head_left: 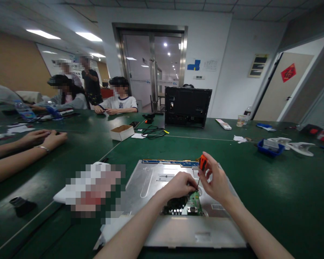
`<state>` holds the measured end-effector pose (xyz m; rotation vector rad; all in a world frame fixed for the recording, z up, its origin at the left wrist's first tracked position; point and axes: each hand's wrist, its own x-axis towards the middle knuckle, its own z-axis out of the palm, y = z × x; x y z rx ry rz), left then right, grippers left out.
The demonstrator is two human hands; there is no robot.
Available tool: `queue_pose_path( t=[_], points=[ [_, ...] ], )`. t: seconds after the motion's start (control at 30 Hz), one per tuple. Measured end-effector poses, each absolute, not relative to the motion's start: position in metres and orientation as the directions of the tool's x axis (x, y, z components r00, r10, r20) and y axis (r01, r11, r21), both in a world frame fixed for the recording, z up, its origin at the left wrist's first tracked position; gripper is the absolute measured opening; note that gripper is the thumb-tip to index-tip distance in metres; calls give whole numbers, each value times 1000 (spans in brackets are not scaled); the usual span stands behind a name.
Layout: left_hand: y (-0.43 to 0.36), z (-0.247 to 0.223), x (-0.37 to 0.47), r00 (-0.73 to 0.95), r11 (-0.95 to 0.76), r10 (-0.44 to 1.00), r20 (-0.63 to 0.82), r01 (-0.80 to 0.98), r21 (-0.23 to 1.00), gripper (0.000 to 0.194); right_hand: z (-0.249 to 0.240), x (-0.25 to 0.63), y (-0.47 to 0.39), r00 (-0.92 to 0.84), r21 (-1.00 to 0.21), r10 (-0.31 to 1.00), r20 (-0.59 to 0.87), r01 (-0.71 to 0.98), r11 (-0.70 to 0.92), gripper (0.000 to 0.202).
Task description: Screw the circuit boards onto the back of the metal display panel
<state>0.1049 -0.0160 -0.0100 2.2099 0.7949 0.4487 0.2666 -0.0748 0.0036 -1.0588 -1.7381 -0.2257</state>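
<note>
A silver metal display panel [140, 194] lies flat in front of me, with a green circuit board [196, 204] on its lower middle. Along its far edge runs a narrow blue board strip [170, 163]. My right hand [216, 180] grips an orange and black screwdriver [203, 162] by its handle, the shaft pointing down at the green board's upper edge. Beside the screwdriver tip, the fingers of my left hand [179, 186] are pinched together over the board. Whatever they hold, if anything, is hidden. The left hand covers part of the board.
A pixelated packet [94, 187] lies left of the panel. Farther back are a small cardboard box [122, 133], a black cable [153, 132], a black monitor back [188, 106] and a blue tray [270, 147]. Another person's hands [50, 139] are at left; more people sit beyond.
</note>
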Motion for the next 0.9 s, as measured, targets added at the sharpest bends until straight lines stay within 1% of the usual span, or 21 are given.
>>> queue_pose_path(
  t=[0.23, 0.57, 0.9],
  points=[
    [-16, -11, 105, 754, -542, 654, 65, 406, 736, 24, -1, 268, -70, -34, -308, 502, 864, 754, 581, 51],
    [-16, -12, 104, 757, -536, 648, 80, 379, 754, 23, 3, 268, -74, -82, -299, 530, 844, 747, 593, 52],
    [-17, -9, 105, 751, -542, 656, 76, 399, 740, 23, 1, 268, -73, -63, -293, 503, 862, 747, 597, 52]
  ],
)
